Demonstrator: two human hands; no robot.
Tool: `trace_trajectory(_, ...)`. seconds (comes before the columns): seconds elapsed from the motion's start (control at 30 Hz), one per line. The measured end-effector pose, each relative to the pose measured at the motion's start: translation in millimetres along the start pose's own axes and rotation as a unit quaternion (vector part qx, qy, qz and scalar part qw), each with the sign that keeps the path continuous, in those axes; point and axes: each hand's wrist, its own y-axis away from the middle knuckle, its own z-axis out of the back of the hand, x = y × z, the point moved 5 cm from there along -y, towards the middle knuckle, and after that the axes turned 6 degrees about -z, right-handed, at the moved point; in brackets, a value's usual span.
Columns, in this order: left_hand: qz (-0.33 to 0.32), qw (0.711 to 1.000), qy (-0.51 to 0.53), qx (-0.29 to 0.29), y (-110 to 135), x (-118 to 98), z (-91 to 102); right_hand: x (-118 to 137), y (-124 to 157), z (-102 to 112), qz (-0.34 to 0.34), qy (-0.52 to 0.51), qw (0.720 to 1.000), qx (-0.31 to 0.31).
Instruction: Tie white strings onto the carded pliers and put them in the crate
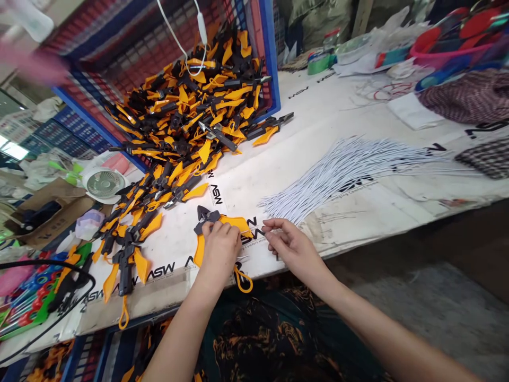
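Observation:
My left hand [221,245] is closed over an orange-and-black pliers-like tool [207,215] lying near the table's front edge. Its dark pointed head faces away from me, orange handles flare out to both sides, and an orange loop [243,280] hangs toward my lap. The middle of the tool is hidden under my fingers. Just to the right, my right hand [292,241] pinches with thumb and fingertips at a thin white tie [247,231] stretching from the tool. A fanned bundle of white ties [342,170] lies beyond my right hand.
A tipped blue crate [271,58] spills many similar tools [186,116] onto the table, in a heap reaching the left front. A small white fan [105,183] and a green tray [37,313] stand left. Cloths [473,98] and a pink basket [449,55] are at right.

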Motion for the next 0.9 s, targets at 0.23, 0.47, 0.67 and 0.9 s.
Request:
trace_trajectory(0.23,-0.036,0.999,-0.002,0.008,-5.7,-5.5,-2.3,5.4,-6.9,-5.3,-0.027,0.031,0.999,0.011)
trace_trajectory(0.47,-0.044,0.999,0.014,0.014,-4.2,-0.5,-4.1,-1.6,-13.5,-6.9,-0.034,0.107,0.994,0.005)
trace_trajectory(0.67,-0.013,0.999,0.047,0.014,-7.9,1.7,-2.9,2.7,-15.8,-11.0,-0.023,0.189,0.982,-0.001)
trace_trajectory(0.9,0.037,0.991,0.128,-0.006,-3.7,6.8,-3.4,11.3,-14.9,-17.5,0.001,0.29,0.957,-0.015)
